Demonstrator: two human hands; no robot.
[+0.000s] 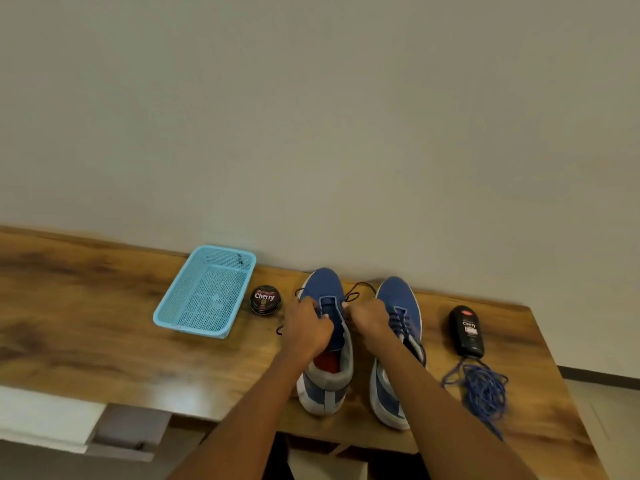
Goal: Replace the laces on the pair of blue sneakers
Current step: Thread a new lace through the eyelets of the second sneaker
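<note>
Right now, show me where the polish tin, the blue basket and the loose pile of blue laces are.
polish tin [265,299]: head view, on its printed lid.
blue basket [166,315]: head view, on its near-left rim.
loose blue laces [485,389]: head view, on the middle of the tangled pile.

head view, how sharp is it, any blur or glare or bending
Head view: soft all over, with motion smear worst at the table edges and the blue lace pile; a pale glare patch sits on the wood near the front edge; wide-angle bending curves the table's back edge; the left hand and right hand at the left sneaker are blurred, but "Cherry" on the tin stays readable.
</note>
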